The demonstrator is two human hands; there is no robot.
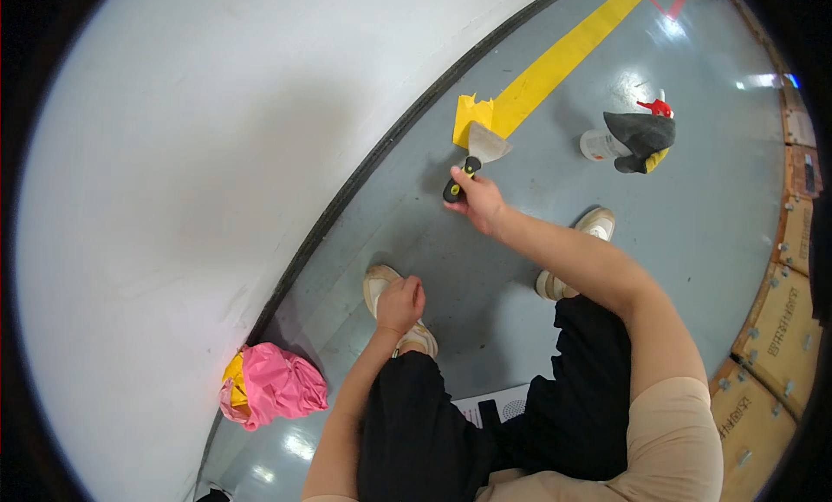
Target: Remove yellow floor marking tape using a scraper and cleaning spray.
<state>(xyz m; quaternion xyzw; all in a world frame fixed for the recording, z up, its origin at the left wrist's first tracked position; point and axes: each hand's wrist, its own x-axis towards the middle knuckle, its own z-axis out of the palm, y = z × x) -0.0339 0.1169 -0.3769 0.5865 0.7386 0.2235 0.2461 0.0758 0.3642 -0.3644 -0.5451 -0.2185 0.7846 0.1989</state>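
My right hand [482,205] is closed around the black and green handle of a scraper [487,145]. The scraper's wide metal blade meets the end of a yellow floor tape strip [555,64]. Beside the blade, a torn flap of yellow tape [469,119] stands up with a ragged edge. My left hand [401,304] is curled into a loose fist above my left shoe [378,285], and nothing shows in it.
A pink bag [282,383] with yellow inside lies against the white wall [173,198]. To the right, a spray bottle [598,144] with a red trigger has a dark grey glove [640,136] draped over it. Wooden crates [776,329] line the right side. Under me sits a white stool [472,411].
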